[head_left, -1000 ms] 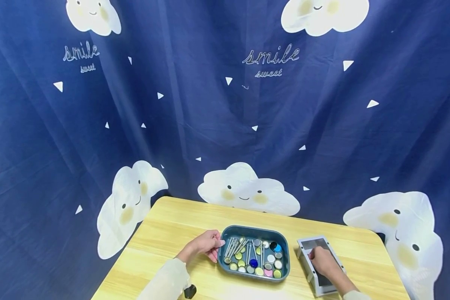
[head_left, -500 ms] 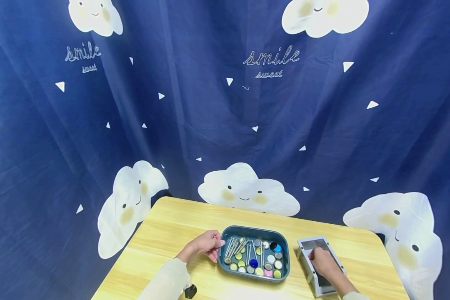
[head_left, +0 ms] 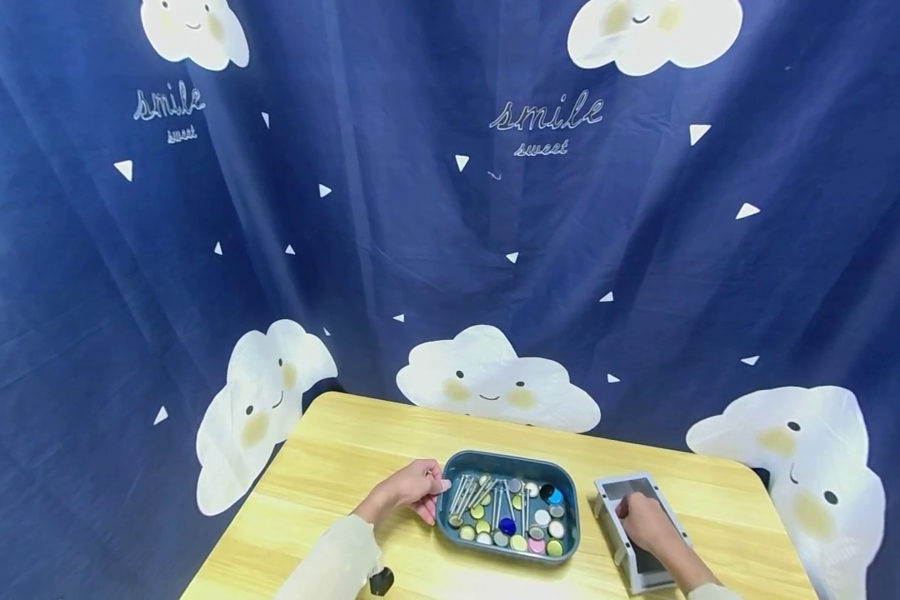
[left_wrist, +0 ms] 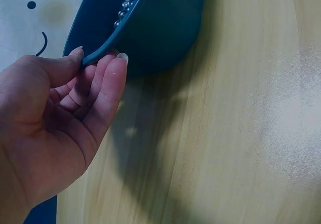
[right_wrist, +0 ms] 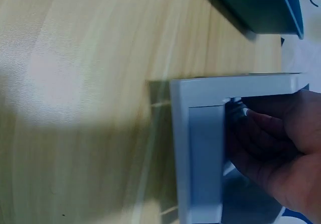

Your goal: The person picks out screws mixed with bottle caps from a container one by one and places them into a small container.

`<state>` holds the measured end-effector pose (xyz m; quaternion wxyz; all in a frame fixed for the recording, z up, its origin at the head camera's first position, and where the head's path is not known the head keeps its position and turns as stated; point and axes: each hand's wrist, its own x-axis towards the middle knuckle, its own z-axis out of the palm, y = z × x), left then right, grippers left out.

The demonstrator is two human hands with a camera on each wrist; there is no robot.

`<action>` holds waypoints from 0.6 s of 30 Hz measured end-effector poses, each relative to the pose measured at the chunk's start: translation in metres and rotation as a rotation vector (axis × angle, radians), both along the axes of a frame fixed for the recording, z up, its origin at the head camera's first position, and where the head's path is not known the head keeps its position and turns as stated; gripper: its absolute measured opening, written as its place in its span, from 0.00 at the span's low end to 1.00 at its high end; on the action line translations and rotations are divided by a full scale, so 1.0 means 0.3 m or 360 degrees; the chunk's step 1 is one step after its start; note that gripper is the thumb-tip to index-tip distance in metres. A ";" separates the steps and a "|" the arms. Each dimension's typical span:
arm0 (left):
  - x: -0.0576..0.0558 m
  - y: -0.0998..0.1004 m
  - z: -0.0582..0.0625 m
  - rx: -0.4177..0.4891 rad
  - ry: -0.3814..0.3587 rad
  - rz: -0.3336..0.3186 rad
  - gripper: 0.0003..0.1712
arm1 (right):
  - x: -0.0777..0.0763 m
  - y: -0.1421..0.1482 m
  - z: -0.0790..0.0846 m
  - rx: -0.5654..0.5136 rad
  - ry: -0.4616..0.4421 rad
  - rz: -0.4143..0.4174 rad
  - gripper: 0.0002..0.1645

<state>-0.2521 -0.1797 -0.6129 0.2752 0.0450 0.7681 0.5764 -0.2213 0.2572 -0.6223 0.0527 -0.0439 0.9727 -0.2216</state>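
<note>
A dark teal tray [head_left: 516,557] stands mid-table, holding thin silver rods [head_left: 461,497] and many round discs in yellow, white, pink, blue and grey. My left hand [head_left: 414,488] pinches its left rim, thumb on the inner side and fingers beneath the outer edge, as the left wrist view [left_wrist: 65,103] shows. To the tray's right is a light grey open box [head_left: 621,546] with a dark interior. My right hand [head_left: 647,523] reaches into it, fingers curled near the inner left wall. In the right wrist view a small shiny bit shows by the fingertips; I cannot tell what they hold.
The wood-grain table [head_left: 345,442] carries both containers, with a gap between them. A small black object [head_left: 381,582] is beside the left sleeve. Behind the table hangs a blue curtain [head_left: 420,217] printed with clouds and triangles.
The head view shifts very slightly. Both hands, the tray and the grey box keep their places, with no clear movement of the fingers.
</note>
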 end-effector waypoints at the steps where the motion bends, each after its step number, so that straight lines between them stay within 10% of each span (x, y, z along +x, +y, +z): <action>1: -0.001 0.000 -0.001 -0.0006 0.0002 -0.0001 0.09 | 0.001 -0.001 0.006 0.0000 0.0019 0.0013 0.03; 18: -0.002 -0.001 -0.007 -0.0022 -0.0005 0.0001 0.09 | -0.009 -0.013 0.107 -0.0057 0.0090 -0.0085 0.17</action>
